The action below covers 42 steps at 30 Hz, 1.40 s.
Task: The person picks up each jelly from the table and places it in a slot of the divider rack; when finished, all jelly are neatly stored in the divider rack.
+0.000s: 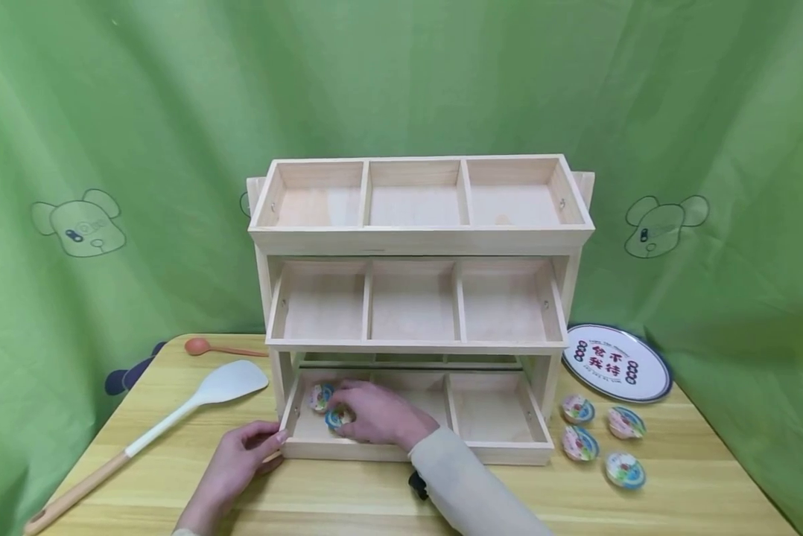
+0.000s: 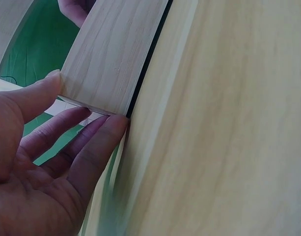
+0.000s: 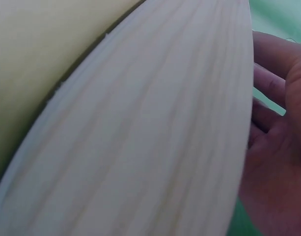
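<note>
A three-tier wooden storage rack [image 1: 421, 242] stands on the table, each tier split into three compartments. In the bottom tier's left compartment lies a small jelly cup [image 1: 320, 397] with a colourful lid. Just in front of it, my right hand [image 1: 378, 413] reaches into the tier, thumb and fingers about a second jelly cup [image 1: 338, 419]. The right wrist view shows that hand behind the front board [image 3: 140, 123], its cup hidden. My left hand [image 1: 243, 454] holds the front left corner of the bottom tier, thumb on the upper edge and fingers [image 2: 98, 152] against the end.
Right of the rack are several more jelly cups [image 1: 579, 444] and an oval plate [image 1: 617, 365] with red lettering. To the left lie a white spatula [image 1: 230, 381] with a wooden handle and a small red spoon [image 1: 198, 346]. A green curtain [image 1: 415, 82] hangs behind.
</note>
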Motion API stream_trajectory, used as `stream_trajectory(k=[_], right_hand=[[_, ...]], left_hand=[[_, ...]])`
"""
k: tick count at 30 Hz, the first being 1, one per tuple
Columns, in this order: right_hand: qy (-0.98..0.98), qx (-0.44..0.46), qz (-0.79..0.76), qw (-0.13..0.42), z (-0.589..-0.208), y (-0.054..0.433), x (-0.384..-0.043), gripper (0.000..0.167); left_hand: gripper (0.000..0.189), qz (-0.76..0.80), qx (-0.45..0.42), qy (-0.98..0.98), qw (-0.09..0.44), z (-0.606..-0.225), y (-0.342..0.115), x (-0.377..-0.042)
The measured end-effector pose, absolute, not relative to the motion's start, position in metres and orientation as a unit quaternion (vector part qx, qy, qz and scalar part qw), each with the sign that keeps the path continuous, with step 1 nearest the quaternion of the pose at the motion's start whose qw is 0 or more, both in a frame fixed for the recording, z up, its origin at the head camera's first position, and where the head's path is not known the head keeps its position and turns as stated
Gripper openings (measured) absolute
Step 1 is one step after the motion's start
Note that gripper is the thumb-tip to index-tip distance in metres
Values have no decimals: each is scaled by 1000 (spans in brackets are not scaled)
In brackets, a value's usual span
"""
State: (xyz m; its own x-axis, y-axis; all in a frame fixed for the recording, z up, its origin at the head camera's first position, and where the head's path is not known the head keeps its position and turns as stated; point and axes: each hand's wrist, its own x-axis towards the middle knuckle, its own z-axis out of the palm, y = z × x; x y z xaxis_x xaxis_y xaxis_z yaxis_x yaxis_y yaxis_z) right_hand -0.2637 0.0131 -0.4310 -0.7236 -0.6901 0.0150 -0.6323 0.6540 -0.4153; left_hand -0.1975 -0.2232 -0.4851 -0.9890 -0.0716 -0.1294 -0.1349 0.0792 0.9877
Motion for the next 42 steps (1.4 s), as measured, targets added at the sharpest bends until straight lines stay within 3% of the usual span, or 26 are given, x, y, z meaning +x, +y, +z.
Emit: stream_trajectory(k=[21, 42], right_hand=[[883, -375, -277, 46, -416, 42, -243, 36], [865, -375, -326, 65, -407, 91, -228, 33]], left_hand=[[31, 682, -70, 728, 28, -485, -225, -198], [30, 684, -80, 725, 20, -489, -223, -198]])
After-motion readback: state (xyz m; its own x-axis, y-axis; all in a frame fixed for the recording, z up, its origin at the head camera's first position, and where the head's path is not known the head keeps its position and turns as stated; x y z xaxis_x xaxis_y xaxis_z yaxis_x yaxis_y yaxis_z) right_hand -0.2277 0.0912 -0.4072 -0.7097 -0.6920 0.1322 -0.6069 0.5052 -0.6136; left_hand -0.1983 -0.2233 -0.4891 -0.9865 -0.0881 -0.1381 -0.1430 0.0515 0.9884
